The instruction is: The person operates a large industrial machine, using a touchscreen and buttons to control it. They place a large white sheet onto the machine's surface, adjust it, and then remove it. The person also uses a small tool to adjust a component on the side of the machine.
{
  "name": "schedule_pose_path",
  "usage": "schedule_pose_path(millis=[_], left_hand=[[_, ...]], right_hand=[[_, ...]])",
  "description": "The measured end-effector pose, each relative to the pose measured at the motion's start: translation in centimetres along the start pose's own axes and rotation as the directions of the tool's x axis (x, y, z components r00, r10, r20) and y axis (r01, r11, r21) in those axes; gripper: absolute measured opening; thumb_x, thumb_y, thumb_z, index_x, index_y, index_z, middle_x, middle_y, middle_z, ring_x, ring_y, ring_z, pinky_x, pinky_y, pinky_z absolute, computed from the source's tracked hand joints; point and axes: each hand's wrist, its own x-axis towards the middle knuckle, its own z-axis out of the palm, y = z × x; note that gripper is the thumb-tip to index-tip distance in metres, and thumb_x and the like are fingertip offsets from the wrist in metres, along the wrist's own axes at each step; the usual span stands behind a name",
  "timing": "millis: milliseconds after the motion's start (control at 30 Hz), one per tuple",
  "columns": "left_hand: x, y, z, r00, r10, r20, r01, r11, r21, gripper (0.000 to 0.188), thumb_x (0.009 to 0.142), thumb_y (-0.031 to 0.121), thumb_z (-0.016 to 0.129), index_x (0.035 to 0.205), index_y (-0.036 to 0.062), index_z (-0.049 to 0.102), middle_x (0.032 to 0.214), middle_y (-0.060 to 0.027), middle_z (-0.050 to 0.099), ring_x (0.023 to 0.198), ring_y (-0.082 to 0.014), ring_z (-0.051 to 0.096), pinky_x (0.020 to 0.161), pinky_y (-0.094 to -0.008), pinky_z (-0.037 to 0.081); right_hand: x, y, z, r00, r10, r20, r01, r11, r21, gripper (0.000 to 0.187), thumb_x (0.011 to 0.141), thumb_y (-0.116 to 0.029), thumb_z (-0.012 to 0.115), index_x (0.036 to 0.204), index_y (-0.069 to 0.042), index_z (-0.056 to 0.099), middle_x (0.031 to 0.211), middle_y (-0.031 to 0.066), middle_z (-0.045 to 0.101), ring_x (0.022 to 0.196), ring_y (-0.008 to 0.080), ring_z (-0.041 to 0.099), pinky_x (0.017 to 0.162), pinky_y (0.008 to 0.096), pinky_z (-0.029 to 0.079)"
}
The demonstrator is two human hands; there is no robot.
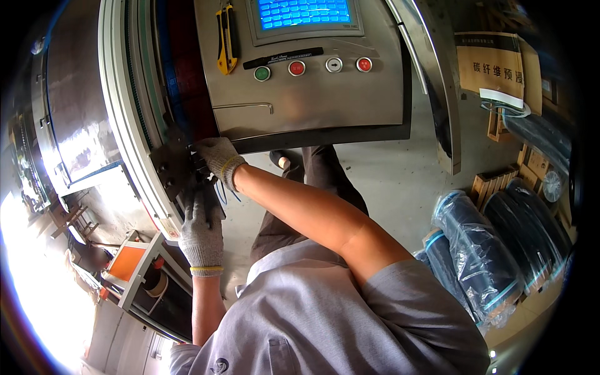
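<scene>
Both my hands wear grey knit gloves and reach to the left edge of a steel machine. My right hand (218, 157) presses at a dark metal bracket (167, 167) bolted to the machine's side rail. Just below it, my left hand (201, 230) is curled against the underside of the same bracket. Thin blue wires (223, 192) hang between the two hands. What the fingers grip is hidden behind the gloves and the bracket.
Above sits a steel control panel (312, 94) with a blue screen (304, 12), round push buttons and a yellow utility knife (226, 39) hanging on it. Plastic-wrapped dark rolls (481, 250) lie on the floor at right near cardboard boxes. An orange-topped frame (128, 262) stands lower left.
</scene>
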Motion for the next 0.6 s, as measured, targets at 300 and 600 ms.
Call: schedule_pose_path(millis=[300, 600], left_hand=[[0.19, -0.24, -0.17, 0.999, 0.040, 0.021, -0.041, 0.997, 0.062, 0.045, 0.090, 0.030, 0.062, 0.128, 0.0077, 0.060, 0.125, -0.0186, 0.062, 0.096, -0.0389, 0.067, 0.079, -0.0463, 0.055], [0.47, 0.07, -0.54, 0.999, 0.033, 0.042, -0.037, 0.994, 0.098, 0.045, 0.091, 0.031, 0.061, 0.130, 0.0102, 0.059, 0.128, -0.0154, 0.061, 0.100, -0.0358, 0.067, 0.080, -0.0455, 0.055]], right_hand=[[-0.29, -0.74, 0.12, 0.999, 0.031, -0.017, -0.031, 0.999, -0.008, 0.025, 0.093, -0.022, 0.061, 0.104, -0.001, 0.071, 0.076, 0.0054, 0.068, 0.060, 0.0126, 0.062, 0.055, 0.0264, 0.052], [-0.19, -0.46, 0.11, 1.000, 0.004, -0.027, -0.003, 1.000, 0.013, 0.027, 0.090, -0.023, 0.061, 0.102, -0.002, 0.073, 0.084, 0.0172, 0.072, 0.076, 0.0267, 0.069, 0.071, 0.0372, 0.052]])
